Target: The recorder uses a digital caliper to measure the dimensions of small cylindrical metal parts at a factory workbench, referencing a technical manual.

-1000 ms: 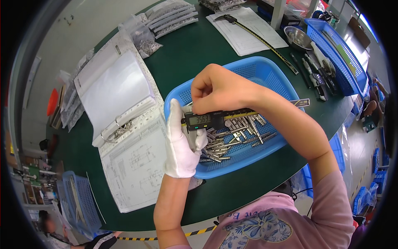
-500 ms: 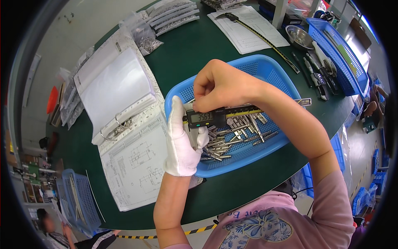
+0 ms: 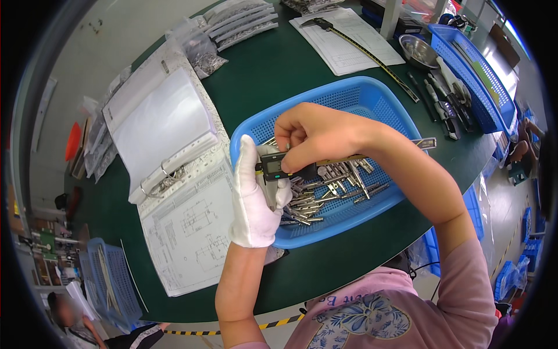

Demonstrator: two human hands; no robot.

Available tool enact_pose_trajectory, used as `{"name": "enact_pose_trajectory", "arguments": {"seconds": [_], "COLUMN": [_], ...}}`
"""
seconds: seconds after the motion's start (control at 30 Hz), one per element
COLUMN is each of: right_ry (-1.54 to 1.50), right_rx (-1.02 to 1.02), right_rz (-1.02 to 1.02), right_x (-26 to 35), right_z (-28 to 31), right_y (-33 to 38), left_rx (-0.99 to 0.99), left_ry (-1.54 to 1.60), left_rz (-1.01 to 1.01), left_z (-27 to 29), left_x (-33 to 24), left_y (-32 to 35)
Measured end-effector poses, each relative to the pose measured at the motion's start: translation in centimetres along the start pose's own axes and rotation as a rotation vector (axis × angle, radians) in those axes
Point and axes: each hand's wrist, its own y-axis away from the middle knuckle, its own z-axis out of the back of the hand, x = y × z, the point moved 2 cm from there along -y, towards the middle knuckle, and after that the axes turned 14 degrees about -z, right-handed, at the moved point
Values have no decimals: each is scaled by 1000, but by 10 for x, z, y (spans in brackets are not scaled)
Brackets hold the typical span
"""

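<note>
My right hand (image 3: 314, 136), bare, grips a digital caliper (image 3: 280, 167) over a blue plastic basket (image 3: 372, 99). The caliper's beam reaches right, past my wrist. My left hand (image 3: 256, 203), in a white glove, is closed around something small at the caliper jaws; the part itself is hidden by my fingers. Several small metal pins and fittings (image 3: 328, 189) lie in the basket under both hands.
An open ring binder (image 3: 157, 134) with drawing sheets (image 3: 192, 232) lies left of the basket on the green table (image 3: 261, 64). Bags of parts (image 3: 200, 49), a paper sheet (image 3: 349, 41), a metal bowl (image 3: 419, 51) and a second blue basket (image 3: 471, 75) with tools sit behind. A person (image 3: 70, 317) sits at lower left.
Both hands and the caliper stay over the basket; my right hand's fingers have shifted slightly on the caliper.
</note>
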Motion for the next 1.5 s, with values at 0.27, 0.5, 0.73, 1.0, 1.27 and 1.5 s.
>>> {"name": "enact_pose_trajectory", "arguments": {"seconds": [0.27,0.5,0.73,1.0,1.27,1.5], "right_ry": [189,201,346,378,449,471], "right_rx": [-55,-35,-12,-109,-272,-370], "right_rz": [-42,71,61,129,157,177], "right_x": [6,-1,-2,1,5,4], "right_z": [-7,-2,-2,-4,-13,-16], "right_y": [4,9,19,24,29,29], "left_rx": [24,-5,-9,24,58,-84], "left_ry": [16,-24,22,68,201,16], "left_rz": [-15,-37,-7,-13,-31,-180], "left_z": [-2,-2,2,4,-5,-6], "left_x": [-1,0,1,0,-5,-3], "left_y": [-1,1,0,0,3,5]}}
